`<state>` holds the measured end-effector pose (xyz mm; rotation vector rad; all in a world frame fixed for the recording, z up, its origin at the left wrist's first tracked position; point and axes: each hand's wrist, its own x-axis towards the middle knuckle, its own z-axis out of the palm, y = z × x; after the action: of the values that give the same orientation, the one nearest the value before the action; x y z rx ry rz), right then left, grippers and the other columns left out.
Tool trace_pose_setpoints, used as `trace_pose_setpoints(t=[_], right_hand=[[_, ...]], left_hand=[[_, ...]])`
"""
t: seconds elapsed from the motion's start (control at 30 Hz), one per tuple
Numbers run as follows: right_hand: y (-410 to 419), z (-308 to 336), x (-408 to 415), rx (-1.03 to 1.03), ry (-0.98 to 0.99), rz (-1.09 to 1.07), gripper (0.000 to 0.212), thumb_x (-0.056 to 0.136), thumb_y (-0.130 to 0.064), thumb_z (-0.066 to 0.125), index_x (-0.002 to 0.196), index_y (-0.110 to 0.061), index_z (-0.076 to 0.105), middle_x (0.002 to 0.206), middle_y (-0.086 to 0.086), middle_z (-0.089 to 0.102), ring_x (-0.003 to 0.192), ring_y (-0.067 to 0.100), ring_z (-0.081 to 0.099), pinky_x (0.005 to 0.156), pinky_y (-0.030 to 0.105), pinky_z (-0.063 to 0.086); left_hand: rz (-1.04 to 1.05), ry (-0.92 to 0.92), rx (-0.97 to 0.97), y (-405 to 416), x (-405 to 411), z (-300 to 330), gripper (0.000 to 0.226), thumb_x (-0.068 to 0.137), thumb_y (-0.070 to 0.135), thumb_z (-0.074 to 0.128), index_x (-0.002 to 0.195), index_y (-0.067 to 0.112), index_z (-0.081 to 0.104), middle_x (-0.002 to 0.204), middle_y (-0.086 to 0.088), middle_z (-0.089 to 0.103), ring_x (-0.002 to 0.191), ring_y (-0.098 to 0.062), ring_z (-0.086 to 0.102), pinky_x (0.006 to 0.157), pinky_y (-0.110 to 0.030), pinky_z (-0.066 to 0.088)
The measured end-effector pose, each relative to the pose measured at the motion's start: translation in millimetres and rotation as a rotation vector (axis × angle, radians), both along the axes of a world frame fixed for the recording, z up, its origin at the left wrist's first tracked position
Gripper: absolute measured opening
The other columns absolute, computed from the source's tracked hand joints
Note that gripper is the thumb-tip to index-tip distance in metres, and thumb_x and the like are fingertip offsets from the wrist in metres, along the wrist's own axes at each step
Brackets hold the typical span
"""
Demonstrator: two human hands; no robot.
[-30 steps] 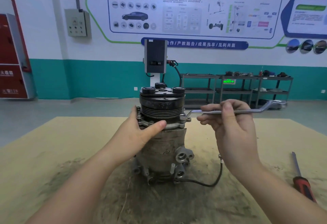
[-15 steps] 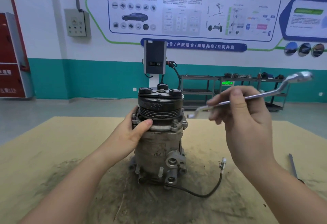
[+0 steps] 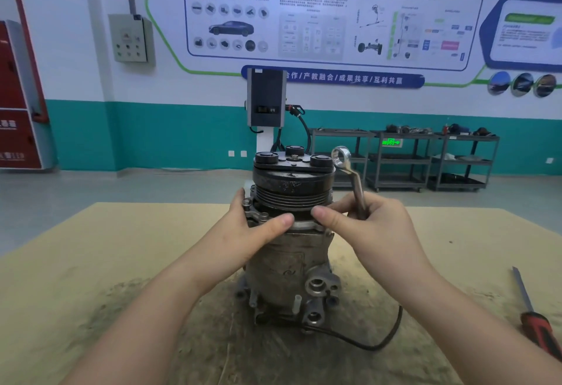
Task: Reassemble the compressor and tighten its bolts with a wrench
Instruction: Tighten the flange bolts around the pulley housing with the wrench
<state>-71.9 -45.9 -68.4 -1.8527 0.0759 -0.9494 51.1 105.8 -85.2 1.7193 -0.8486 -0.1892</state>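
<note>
I see the compressor [image 3: 289,241] standing upright on the counter [image 3: 91,263], my left hand [image 3: 246,232] gripping its flange. My right hand [image 3: 374,232] grips the wrench [image 3: 349,178], thumb touching the compressor. A screwdriver [image 3: 535,317] lies well apart, right.

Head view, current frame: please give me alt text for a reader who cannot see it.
Two bare hands grip an upright compressor just below its grooved pulley on a tan table; the left hand cups one side, while the right hand also holds a ring wrench pointing up. A red-handled screwdriver lies at right.
</note>
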Motion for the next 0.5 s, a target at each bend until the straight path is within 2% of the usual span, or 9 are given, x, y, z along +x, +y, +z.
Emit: trace_pose_setpoints(t=[0.1,0.2,0.3,0.43,0.5], right_hand=[[-5.0,13.4,-4.6,-0.075,0.152,0.010,0.020,0.081,-0.018,0.076,0.067,-0.009,0.067,0.037,-0.015,0.049,0.034,-0.003,0.045,0.039,0.006,0.032],[-11.9,31.3,-10.8,-0.249,0.363,-0.037,0.022,0.086,-0.027,0.072,0.068,-0.015,0.069,0.037,-0.012,0.044,0.032,0.002,0.036,0.037,0.010,0.027],[-13.1,42.3,-10.9,-0.372,0.459,-0.117,0.023,0.086,-0.032,0.072,0.068,-0.017,0.069,0.036,-0.010,0.042,0.031,0.005,0.035,0.033,0.013,0.026],[-9.2,40.6,-7.4,-0.375,0.444,-0.194,0.030,0.080,-0.035,0.078,0.067,-0.012,0.063,0.032,-0.012,0.043,0.031,0.001,0.041,0.032,0.013,0.028],[-8.0,36.6,-6.7,-0.348,0.419,-0.213,0.036,0.077,-0.037,0.079,0.063,-0.012,0.058,0.033,-0.013,0.043,0.032,0.001,0.041,0.033,0.012,0.028]], left_hand=[[-0.040,0.030,0.062,2.5,-1.7,4.6,0.125,0.052,0.076,0.068,0.154,0.032,0.010,0.145,0.020,0.043,0.125,0.001,0.047,0.082,-0.004,0.035],[-0.115,0.024,0.167,5.5,1.6,8.8,0.112,0.064,0.072,0.071,0.153,0.036,0.013,0.145,0.021,0.045,0.123,0.003,0.049,0.082,-0.005,0.036],[-0.135,0.004,0.255,8.1,3.5,12.4,0.107,0.069,0.067,0.070,0.153,0.039,0.009,0.142,0.024,0.047,0.117,0.007,0.052,0.080,-0.006,0.038],[-0.156,-0.023,0.250,10.8,-2.5,18.4,0.094,0.069,0.064,0.068,0.148,0.042,0.022,0.130,0.033,0.052,0.107,0.020,0.052,0.076,0.003,0.040],[-0.121,-0.060,0.274,14.6,-4.7,23.0,0.074,0.065,0.067,0.064,0.133,0.053,0.038,0.112,0.044,0.057,0.101,0.024,0.053,0.073,0.005,0.039]])
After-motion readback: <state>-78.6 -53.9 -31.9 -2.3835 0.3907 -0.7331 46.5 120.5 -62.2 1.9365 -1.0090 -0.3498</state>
